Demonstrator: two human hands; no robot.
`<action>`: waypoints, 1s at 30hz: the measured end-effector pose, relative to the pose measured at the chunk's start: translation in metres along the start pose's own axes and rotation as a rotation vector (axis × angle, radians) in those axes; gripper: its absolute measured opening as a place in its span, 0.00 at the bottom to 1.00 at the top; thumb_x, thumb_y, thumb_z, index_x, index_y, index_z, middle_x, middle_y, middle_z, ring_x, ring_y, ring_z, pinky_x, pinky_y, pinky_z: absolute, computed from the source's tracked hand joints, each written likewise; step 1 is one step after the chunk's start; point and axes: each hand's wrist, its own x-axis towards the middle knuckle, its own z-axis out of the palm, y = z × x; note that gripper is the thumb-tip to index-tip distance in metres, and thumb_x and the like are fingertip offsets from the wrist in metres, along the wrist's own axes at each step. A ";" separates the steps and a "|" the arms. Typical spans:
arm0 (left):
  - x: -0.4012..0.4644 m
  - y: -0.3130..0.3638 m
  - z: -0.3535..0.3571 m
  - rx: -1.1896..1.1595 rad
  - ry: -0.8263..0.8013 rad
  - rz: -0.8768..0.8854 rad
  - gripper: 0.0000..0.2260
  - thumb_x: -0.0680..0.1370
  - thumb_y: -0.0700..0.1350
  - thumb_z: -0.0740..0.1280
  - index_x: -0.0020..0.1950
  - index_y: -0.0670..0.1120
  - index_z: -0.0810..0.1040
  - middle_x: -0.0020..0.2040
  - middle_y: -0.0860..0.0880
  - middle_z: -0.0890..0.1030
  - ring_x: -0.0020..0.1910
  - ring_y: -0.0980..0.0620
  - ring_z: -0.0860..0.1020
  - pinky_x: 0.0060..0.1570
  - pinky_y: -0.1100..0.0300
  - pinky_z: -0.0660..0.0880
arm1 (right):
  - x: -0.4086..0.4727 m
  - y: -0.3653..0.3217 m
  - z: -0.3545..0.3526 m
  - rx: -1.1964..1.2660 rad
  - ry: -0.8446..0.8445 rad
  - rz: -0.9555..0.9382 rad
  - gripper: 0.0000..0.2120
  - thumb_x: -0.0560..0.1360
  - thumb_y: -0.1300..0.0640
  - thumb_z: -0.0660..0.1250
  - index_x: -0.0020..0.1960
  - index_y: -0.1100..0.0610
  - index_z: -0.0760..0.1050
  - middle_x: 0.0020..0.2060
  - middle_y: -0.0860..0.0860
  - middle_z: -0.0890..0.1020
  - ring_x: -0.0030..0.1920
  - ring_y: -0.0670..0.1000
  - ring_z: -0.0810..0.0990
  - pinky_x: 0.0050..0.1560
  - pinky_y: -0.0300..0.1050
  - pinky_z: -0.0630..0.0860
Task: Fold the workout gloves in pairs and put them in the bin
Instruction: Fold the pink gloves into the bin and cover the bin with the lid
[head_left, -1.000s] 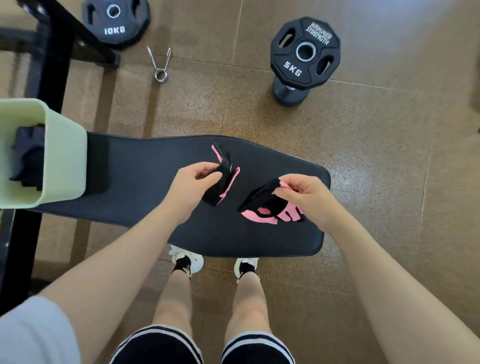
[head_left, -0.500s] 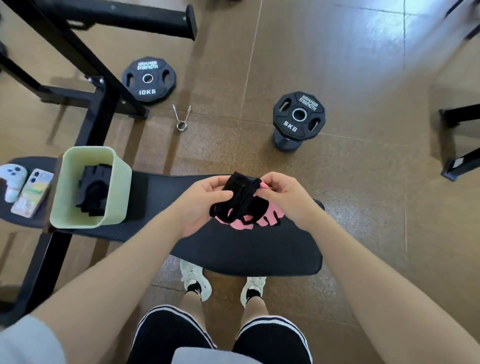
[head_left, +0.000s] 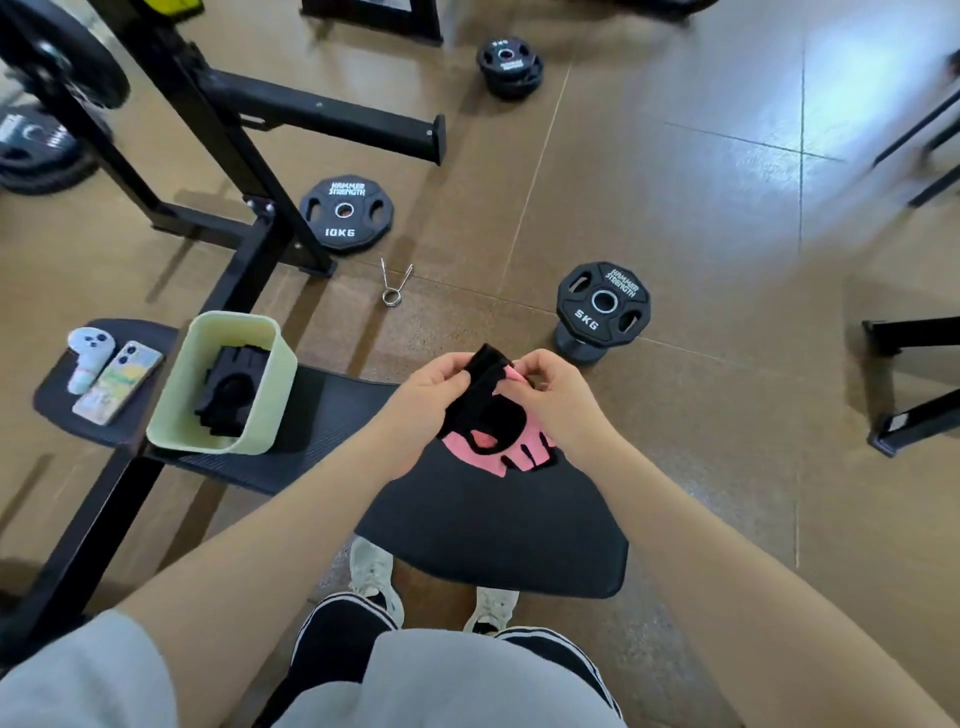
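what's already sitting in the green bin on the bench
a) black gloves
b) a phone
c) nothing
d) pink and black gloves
a: the green bin on the bench holds a stack of black gloves, while the pink and black gloves are held up between the left hand and right hand, and the phone lies outside the bin.

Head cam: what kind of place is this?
Most likely a gym's free-weights area. A black 10KG weight plate and a black 5KG weight plate lie on the brown floor, a black steel rack frame stands at left, and a black padded bench is in front.
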 end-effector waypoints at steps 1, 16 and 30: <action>-0.001 0.002 0.001 -0.006 0.015 -0.013 0.12 0.81 0.44 0.55 0.50 0.54 0.77 0.48 0.49 0.81 0.48 0.54 0.79 0.46 0.62 0.74 | -0.001 -0.002 0.000 -0.020 0.009 -0.001 0.06 0.71 0.57 0.69 0.40 0.54 0.72 0.38 0.49 0.79 0.42 0.51 0.78 0.48 0.50 0.77; -0.021 0.001 -0.038 0.530 0.207 0.257 0.10 0.78 0.42 0.60 0.59 0.47 0.70 0.49 0.52 0.77 0.49 0.55 0.75 0.45 0.67 0.71 | 0.017 -0.027 0.013 -0.416 -0.251 -0.106 0.14 0.70 0.51 0.70 0.54 0.52 0.74 0.46 0.49 0.81 0.47 0.49 0.77 0.50 0.46 0.74; -0.034 -0.065 -0.241 -0.383 0.656 -0.086 0.07 0.80 0.42 0.58 0.57 0.44 0.70 0.47 0.48 0.78 0.47 0.50 0.77 0.41 0.59 0.75 | 0.099 -0.062 0.208 -0.143 -0.467 0.214 0.05 0.74 0.59 0.67 0.45 0.51 0.72 0.44 0.52 0.80 0.46 0.53 0.78 0.54 0.55 0.75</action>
